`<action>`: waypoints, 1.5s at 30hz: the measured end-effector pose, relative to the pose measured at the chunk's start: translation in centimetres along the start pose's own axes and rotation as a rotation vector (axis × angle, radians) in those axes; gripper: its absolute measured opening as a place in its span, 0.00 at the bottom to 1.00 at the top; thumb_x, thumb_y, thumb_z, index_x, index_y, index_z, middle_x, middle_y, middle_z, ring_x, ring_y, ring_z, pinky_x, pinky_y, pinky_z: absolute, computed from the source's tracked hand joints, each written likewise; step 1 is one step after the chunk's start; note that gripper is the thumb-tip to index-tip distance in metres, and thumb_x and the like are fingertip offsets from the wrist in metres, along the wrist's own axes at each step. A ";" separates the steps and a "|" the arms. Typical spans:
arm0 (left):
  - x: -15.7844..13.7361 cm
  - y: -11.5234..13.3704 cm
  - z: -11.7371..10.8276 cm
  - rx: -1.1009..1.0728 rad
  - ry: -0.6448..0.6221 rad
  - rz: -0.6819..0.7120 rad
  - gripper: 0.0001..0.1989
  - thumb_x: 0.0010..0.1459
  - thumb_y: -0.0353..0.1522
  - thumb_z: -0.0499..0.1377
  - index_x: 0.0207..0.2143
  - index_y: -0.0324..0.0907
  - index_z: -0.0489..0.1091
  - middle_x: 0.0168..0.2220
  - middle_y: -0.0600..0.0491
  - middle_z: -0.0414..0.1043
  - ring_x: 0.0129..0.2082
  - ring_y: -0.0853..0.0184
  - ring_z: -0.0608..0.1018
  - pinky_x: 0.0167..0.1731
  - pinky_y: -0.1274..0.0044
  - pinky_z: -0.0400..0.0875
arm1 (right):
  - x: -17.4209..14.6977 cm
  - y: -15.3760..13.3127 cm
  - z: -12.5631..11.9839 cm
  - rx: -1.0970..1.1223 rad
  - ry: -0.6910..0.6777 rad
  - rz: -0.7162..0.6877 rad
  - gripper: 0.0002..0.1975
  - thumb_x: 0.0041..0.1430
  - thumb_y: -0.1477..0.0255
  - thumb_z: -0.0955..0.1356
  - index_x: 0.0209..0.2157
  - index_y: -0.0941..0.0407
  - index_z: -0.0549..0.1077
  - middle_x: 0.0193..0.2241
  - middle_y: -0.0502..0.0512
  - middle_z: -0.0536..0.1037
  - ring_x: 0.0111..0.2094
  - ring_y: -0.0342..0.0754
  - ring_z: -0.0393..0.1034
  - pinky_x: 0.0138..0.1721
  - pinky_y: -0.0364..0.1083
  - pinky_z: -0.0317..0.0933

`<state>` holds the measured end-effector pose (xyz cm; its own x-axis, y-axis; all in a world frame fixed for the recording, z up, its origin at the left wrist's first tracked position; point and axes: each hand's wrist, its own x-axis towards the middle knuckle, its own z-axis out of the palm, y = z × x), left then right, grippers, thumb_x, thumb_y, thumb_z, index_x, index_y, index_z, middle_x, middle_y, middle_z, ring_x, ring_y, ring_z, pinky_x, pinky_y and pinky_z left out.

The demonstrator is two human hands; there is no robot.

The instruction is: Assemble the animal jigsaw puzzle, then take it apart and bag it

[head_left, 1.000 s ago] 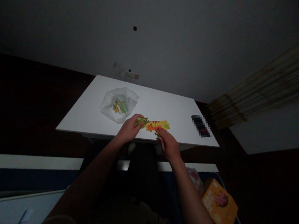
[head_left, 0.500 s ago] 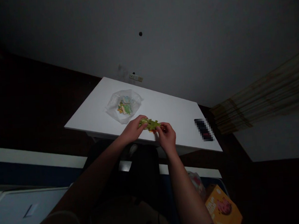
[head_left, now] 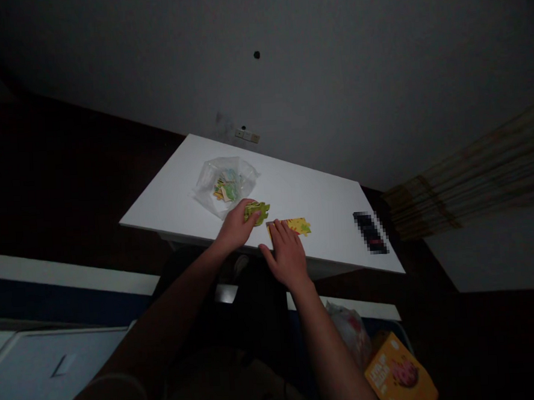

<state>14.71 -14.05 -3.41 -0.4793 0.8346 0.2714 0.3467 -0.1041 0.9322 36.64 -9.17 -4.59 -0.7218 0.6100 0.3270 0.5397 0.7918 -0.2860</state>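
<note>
Left hand grips knobbed green pieces — right hand on flat yellow strip.

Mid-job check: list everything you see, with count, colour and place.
Table: one, white, centre.
Clear bag: one, translucent, table's left half.
Bagged pieces: several, mixed green and yellow, inside it.
Green pieces: count unclear, green, near table's front edge.
Yellow pieces: count unclear, yellow with red, right of the green ones.
Blurred object: one, dark, table's right end.
Wall: one, grey, behind table.
Socket strip: one, pale, on wall.
Curtain: one, yellowish, right.
Box: one, orange with pink print, lower right.
Second bag: one, see-through, beside box.
Pale panel: one, greyish, lower left.
Left hand: one, gripping green pieces.
Right hand: one, laid over yellow pieces.
Legs: two, dark-clothed, below table.
</note>
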 end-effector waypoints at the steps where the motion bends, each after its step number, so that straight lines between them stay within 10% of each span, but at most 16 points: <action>1: 0.0 0.0 0.0 0.000 -0.007 0.004 0.09 0.76 0.37 0.65 0.56 0.47 0.76 0.55 0.45 0.87 0.57 0.50 0.87 0.63 0.56 0.82 | -0.5 0.3 -0.1 0.003 -0.009 -0.028 0.33 0.82 0.57 0.70 0.80 0.55 0.71 0.81 0.72 0.70 0.83 0.76 0.61 0.80 0.77 0.58; 8: -0.3 0.4 0.0 0.021 -0.092 0.033 0.09 0.77 0.37 0.64 0.56 0.47 0.76 0.55 0.45 0.87 0.56 0.51 0.87 0.62 0.57 0.81 | -2.0 3.2 0.0 0.172 0.093 -0.170 0.20 0.85 0.70 0.64 0.66 0.52 0.84 0.68 0.66 0.87 0.73 0.63 0.79 0.78 0.69 0.66; 15: -0.3 0.4 0.0 0.045 -0.128 0.037 0.10 0.78 0.37 0.64 0.57 0.46 0.76 0.54 0.43 0.87 0.55 0.51 0.87 0.60 0.57 0.81 | 1.1 3.6 -0.2 0.342 0.269 0.273 0.22 0.82 0.59 0.63 0.58 0.57 0.84 0.55 0.70 0.90 0.55 0.63 0.86 0.59 0.60 0.78; 22: -0.1 0.2 0.2 0.040 -0.102 0.032 0.10 0.78 0.37 0.64 0.57 0.45 0.76 0.53 0.45 0.87 0.53 0.51 0.87 0.59 0.58 0.81 | 3.5 4.2 -1.0 0.465 0.408 0.341 0.20 0.76 0.57 0.66 0.52 0.56 0.81 0.53 0.69 0.87 0.57 0.62 0.81 0.66 0.62 0.73; 28: 0.0 0.1 0.2 0.001 -0.162 0.049 0.11 0.77 0.38 0.63 0.57 0.46 0.77 0.51 0.46 0.87 0.51 0.52 0.87 0.56 0.61 0.81 | 3.7 2.3 -0.5 0.740 0.394 0.424 0.24 0.65 0.50 0.78 0.49 0.56 0.86 0.44 0.62 0.91 0.41 0.56 0.83 0.49 0.56 0.79; 34: -0.2 0.5 0.0 0.001 -0.241 0.090 0.11 0.74 0.37 0.66 0.56 0.48 0.76 0.51 0.47 0.86 0.52 0.52 0.87 0.57 0.61 0.81 | 4.2 1.4 -0.3 0.618 0.361 0.280 0.18 0.68 0.54 0.76 0.46 0.54 0.88 0.47 0.64 0.91 0.49 0.59 0.85 0.57 0.59 0.79; 40: -0.3 0.8 0.0 0.006 -0.142 0.031 0.10 0.76 0.38 0.65 0.56 0.47 0.75 0.52 0.46 0.87 0.52 0.52 0.87 0.58 0.60 0.82 | 1.8 2.1 0.1 0.049 0.171 0.178 0.32 0.80 0.56 0.67 0.72 0.64 0.78 0.77 0.84 0.73 0.80 0.76 0.66 0.80 0.76 0.58; 45: -0.3 0.8 -0.1 0.013 -0.152 0.026 0.10 0.77 0.37 0.65 0.56 0.48 0.75 0.52 0.46 0.87 0.53 0.52 0.88 0.59 0.58 0.82 | -1.4 3.5 -1.1 0.044 0.010 0.029 0.36 0.79 0.55 0.72 0.79 0.58 0.73 0.81 0.77 0.69 0.83 0.74 0.63 0.81 0.76 0.59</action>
<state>15.09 -14.41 -2.71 -0.3430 0.9039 0.2557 0.3682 -0.1210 0.9218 40.01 -7.27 -5.06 -0.7013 0.6335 0.3269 0.5410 0.7715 -0.3347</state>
